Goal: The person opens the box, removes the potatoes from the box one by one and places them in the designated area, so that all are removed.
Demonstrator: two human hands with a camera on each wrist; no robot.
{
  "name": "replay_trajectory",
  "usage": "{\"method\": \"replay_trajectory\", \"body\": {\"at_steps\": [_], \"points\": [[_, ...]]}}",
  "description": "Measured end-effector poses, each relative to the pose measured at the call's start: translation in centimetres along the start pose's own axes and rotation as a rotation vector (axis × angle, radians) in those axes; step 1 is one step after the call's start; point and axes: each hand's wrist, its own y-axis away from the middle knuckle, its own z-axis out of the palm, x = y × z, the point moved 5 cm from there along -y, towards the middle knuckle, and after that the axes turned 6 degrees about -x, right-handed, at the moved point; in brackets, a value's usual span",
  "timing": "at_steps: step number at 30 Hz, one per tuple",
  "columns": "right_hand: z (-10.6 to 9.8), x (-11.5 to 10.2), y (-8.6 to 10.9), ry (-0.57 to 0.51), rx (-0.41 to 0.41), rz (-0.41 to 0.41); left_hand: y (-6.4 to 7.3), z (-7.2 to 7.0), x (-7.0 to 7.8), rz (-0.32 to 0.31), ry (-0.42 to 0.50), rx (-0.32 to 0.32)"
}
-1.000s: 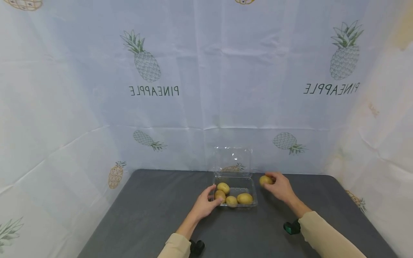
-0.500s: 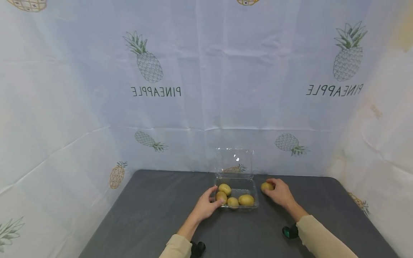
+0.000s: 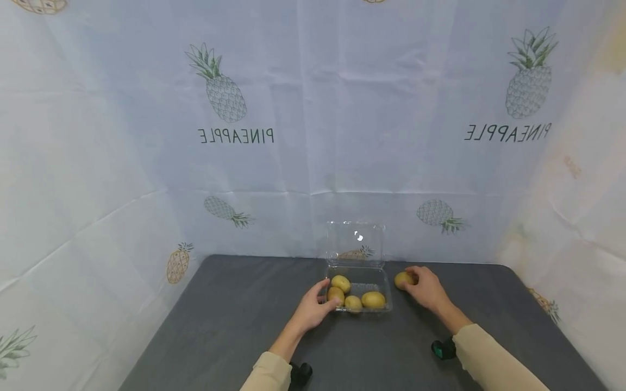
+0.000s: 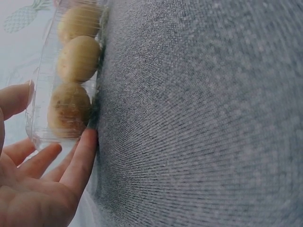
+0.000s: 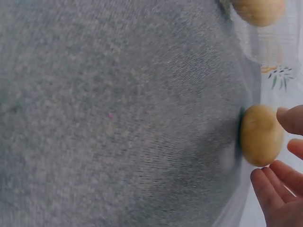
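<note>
A clear plastic clamshell container stands on the dark table with its lid raised at the back. Several potatoes lie inside, along the left and front. My left hand holds the container's left front corner, its thumb by the front rim and its fingers at the left end wall. To the right of the container, a single potato rests on the table. My right hand is beside it, fingers extended at one end and thumb near the other, not wrapped round it.
A dark grey cloth covers the table. Pale curtains printed with pineapples enclose the back and both sides, close behind the raised lid. Black wrist devices hang under both forearms.
My right hand has brought the single potato slightly nearer to me, down onto the table, and its fingers have loosened. The left hand keeps its place at the container.
</note>
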Motion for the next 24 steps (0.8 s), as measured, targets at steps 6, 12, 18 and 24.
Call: {"method": "replay_trajectory", "body": {"at_steps": [6,12,18,24], "points": [[-0.7,-1.1,0.5,-0.004,-0.008,-0.012,-0.1,-0.1,0.1,0.002,-0.007,0.001],[-1.5,-2.8,1.2,-0.036,-0.012,-0.045,0.0,-0.1,0.3,-0.003,-0.003,-0.001],[-1.7,-4.4,1.7,-0.088,-0.042,-0.048,0.1,-0.1,0.2,-0.004,-0.006,0.001],[-1.6,-5.5,2.2,-0.108,-0.068,-0.073,0.1,-0.1,0.3,0.001,0.001,0.002]]}}
